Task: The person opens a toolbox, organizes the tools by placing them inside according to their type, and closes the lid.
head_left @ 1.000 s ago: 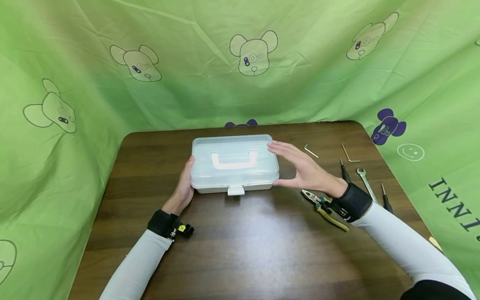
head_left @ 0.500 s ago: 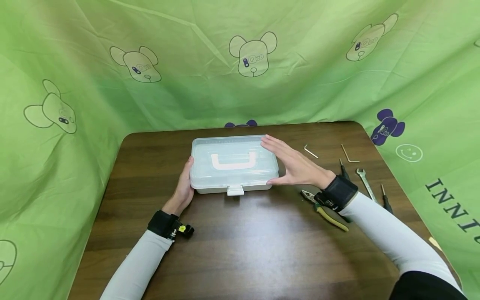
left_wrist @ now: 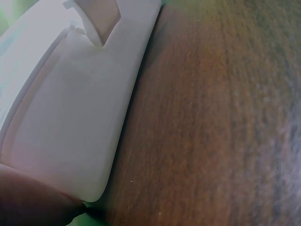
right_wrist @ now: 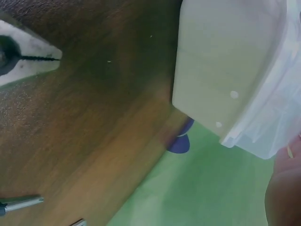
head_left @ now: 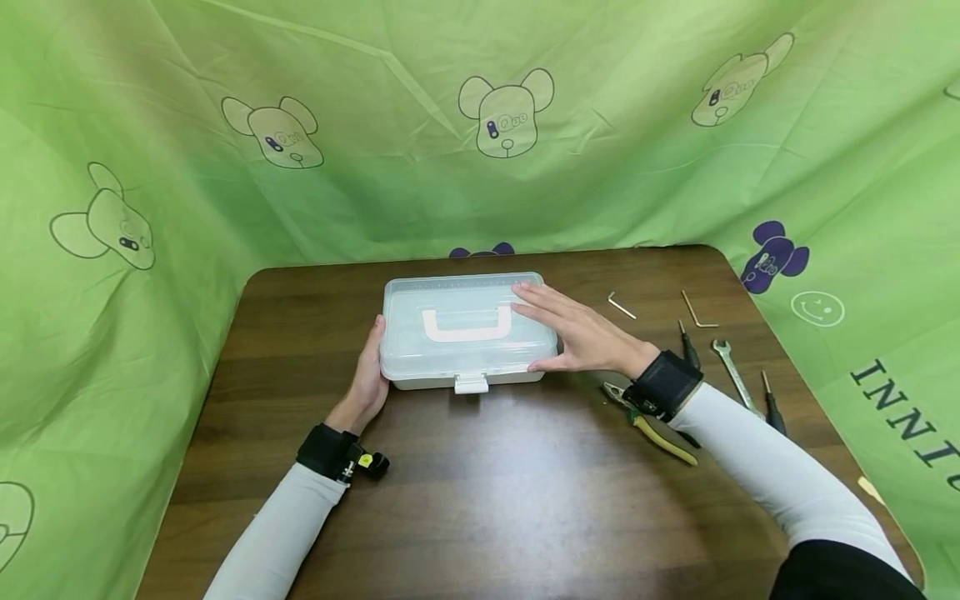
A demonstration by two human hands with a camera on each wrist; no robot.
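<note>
A storage box (head_left: 468, 333) with a clear lid, a white folding handle (head_left: 467, 333) and a white front latch (head_left: 471, 383) stands closed at the table's middle. My left hand (head_left: 367, 379) lies along the box's left side with the thumb up at its edge; the fingers behind are mostly hidden. My right hand (head_left: 585, 333) spreads over the right end of the lid, fingers straight, thumb near the front right corner. In the left wrist view, part of the left hand (left_wrist: 33, 195) meets the box's corner. The right wrist view shows the box's end wall (right_wrist: 221, 66).
Right of the box lie pliers (head_left: 660, 437) with yellow-green grips, partly under the right wrist, plus a wrench (head_left: 735, 371), two dark-handled screwdrivers, one a screwdriver (head_left: 772, 404) at the far right, and two hex keys, one a hex key (head_left: 621, 306). Green cloth (head_left: 375, 183) hangs around the table.
My right hand has moved left from the box's right edge to further over the lid. The left hand and the box have stayed in place.
</note>
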